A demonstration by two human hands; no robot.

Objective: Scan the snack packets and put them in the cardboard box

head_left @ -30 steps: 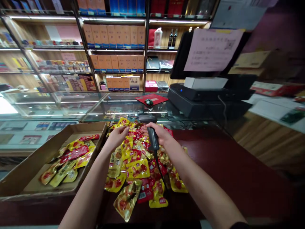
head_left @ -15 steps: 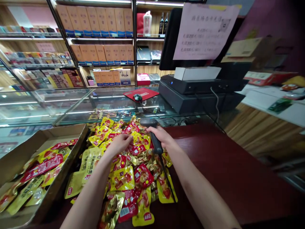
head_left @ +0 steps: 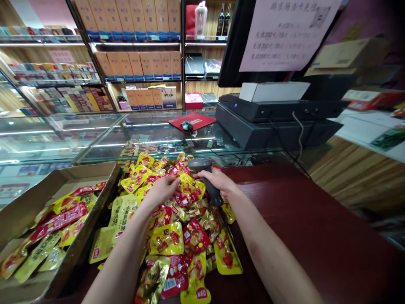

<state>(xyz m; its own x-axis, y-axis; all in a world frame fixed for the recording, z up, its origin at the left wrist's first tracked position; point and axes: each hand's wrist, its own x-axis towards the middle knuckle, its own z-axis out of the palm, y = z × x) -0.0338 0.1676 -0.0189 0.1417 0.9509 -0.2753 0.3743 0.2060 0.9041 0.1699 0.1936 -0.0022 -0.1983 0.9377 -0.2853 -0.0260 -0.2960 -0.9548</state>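
My left hand [head_left: 163,191] is over the middle of a heap of shiny snack packets. Its fingertips are closed together at the edge of a yellow snack packet [head_left: 192,185], though its own fingers partly hide the grip. In my right hand [head_left: 218,180] is a barcode scanner [head_left: 212,192] with a dark handle, its grey head pointing left above the heap. Its cord runs down over the packets toward me. Around both hands lie red, yellow and gold packets, among them a red packet [head_left: 196,236] and a yellow one [head_left: 166,238].
Left of the heap stands an open cardboard box [head_left: 52,291] with several packets inside. Behind is a glass counter [head_left: 142,131] with a computer mouse [head_left: 186,126] on a red mat [head_left: 204,120]. A monitor [head_left: 232,50] and black cash drawer [head_left: 247,133] stand at the back right.
The view has shifted a little, so everything appears slightly farther right. The scanner's handle has tilted slightly in my right hand. My left hand stays at the same spot in the heap.
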